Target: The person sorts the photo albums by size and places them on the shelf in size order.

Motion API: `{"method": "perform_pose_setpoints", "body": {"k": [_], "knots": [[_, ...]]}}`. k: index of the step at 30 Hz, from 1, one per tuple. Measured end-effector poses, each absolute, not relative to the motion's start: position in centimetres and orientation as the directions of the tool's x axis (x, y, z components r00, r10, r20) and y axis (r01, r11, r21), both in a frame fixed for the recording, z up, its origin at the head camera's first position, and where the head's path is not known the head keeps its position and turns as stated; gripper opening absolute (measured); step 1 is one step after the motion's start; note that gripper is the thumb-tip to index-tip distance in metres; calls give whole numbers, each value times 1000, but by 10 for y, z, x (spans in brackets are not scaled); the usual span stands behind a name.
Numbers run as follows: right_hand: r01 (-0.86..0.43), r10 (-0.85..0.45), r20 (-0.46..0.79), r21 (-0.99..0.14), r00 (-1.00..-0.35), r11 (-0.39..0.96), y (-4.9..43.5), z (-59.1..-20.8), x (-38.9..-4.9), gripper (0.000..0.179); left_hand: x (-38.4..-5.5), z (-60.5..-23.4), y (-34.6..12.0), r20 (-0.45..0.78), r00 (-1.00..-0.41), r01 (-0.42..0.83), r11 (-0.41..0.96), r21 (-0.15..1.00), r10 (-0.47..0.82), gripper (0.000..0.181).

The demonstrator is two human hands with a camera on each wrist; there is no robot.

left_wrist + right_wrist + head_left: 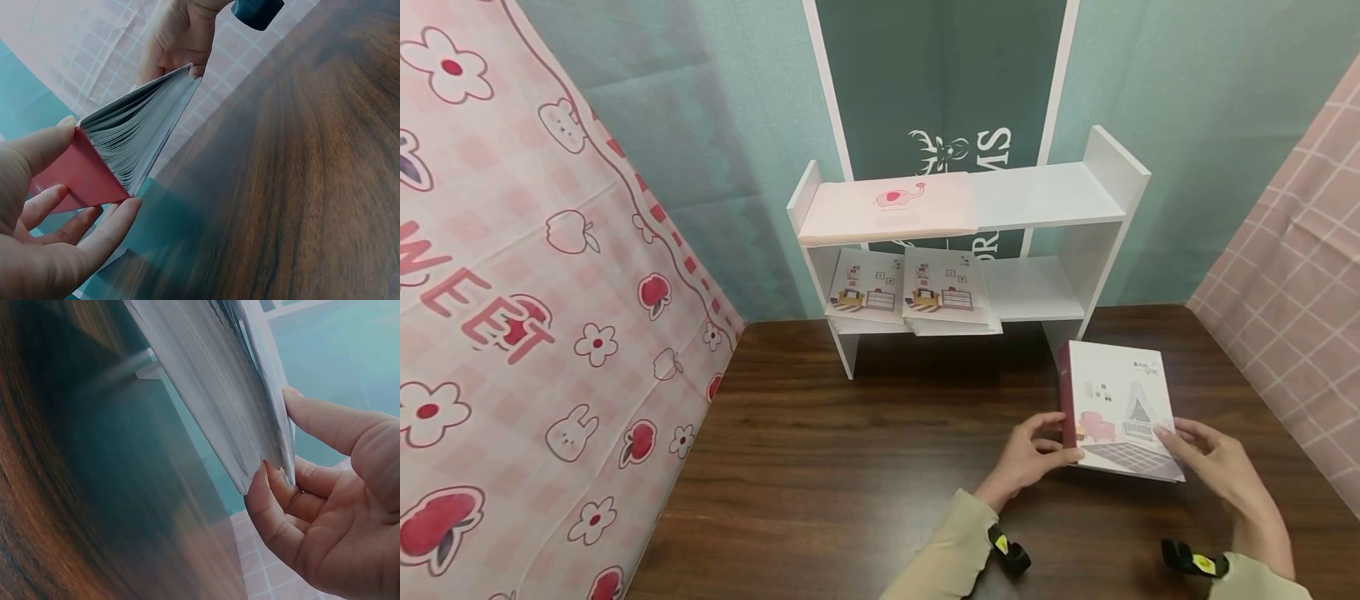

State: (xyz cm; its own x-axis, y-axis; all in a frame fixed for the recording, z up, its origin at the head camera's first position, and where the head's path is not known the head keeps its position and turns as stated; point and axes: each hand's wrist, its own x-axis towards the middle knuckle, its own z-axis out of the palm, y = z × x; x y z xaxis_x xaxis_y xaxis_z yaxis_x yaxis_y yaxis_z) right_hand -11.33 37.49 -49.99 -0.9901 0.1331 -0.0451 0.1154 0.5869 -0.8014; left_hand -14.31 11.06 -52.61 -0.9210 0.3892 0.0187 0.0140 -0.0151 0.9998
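Observation:
Both hands hold a thick photo album (1123, 417) with a red spine and a white cover printed with a pink armchair and a tent. My left hand (1028, 454) grips the spine side, thumb on the front cover and fingers along the red spine (81, 172). At the opposite edge, my right hand (1217, 467) pinches the covers, with the thumb (325, 422) on the front. Between the covers the leaves (140, 134) fan slightly apart. The album is raised over the table, to the right of the white shelf's front.
A white two-tier shelf (1037, 287) stands at the back of the wooden table (820, 450). Two stacks of similar albums, a left stack (867, 287) and a right stack (946, 287), lie on its lower tier. A pink elephant-print item (887, 208) lies on top. Patterned cloth hangs at both sides.

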Motion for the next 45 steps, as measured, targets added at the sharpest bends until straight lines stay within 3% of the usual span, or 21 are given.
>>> {"method": "perform_pose_setpoints", "body": {"k": [32,39,45], "knots": [[56,172,36,-862,-984,504,348,-499,-118,56,-147,-523,89,111,-916,99,-52,994,387,51],[47,171,53,-844,-984,534,342,-495,-119,61,-148,-523,84,129,-912,121,-45,992,388,51],[57,177,50,-835,-983,548,337,-490,-119,60,-142,-503,76,157,-909,150,-50,988,387,50]]}}
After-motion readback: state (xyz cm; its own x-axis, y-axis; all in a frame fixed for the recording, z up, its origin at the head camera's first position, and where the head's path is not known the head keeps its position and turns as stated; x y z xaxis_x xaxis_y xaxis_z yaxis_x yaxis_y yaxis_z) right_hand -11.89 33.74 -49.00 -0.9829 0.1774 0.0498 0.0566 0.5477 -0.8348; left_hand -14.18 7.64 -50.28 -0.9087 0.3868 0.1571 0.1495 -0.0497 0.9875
